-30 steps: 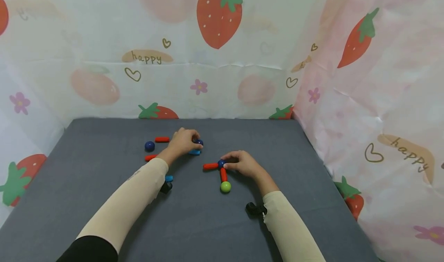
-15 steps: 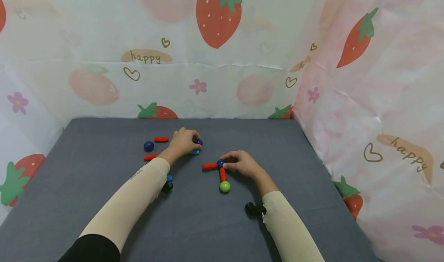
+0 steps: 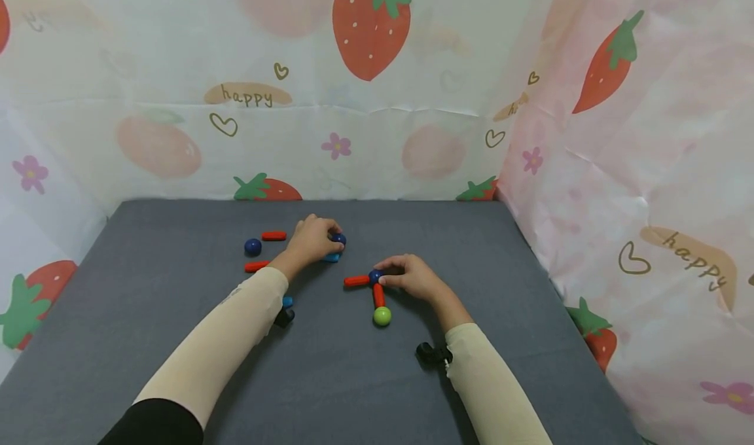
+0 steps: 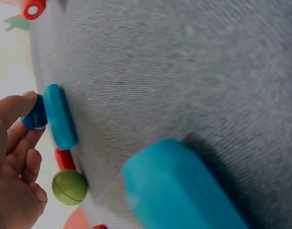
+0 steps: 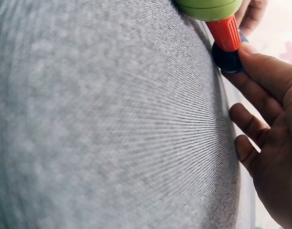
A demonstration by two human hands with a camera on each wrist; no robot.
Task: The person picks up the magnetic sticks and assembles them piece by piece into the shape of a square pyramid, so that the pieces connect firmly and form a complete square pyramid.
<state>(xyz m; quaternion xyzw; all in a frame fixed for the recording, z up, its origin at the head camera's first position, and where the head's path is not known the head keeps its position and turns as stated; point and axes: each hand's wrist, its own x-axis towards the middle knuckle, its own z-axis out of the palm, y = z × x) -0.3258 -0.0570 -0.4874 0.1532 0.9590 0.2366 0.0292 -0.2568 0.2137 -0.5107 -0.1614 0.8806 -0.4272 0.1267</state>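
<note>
My left hand (image 3: 312,239) pinches a dark blue ball (image 3: 338,239) between thumb and fingertips at the back of the table. Close against that ball lies a light blue rod (image 4: 60,117). Below it in the left wrist view, a green ball (image 4: 69,187) and a red rod (image 4: 65,159) show beside the hand. To the right, my right hand (image 3: 410,276) pinches another dark blue ball (image 3: 375,277). One red rod (image 3: 356,281) runs left from this ball. A second red rod (image 3: 379,296) runs toward the front, with a green ball (image 3: 382,316) at its end.
A loose dark blue ball (image 3: 252,247) and two red rods, one farther back (image 3: 273,235) and one nearer (image 3: 257,266), lie left of the left hand. Another light blue rod (image 3: 287,301) is partly hidden by the left sleeve. Printed cloth walls surround the grey table (image 3: 330,379).
The left hand and its blue ball have shifted very slightly to the right. My right hand keeps its grip and the joined pieces stay in place.
</note>
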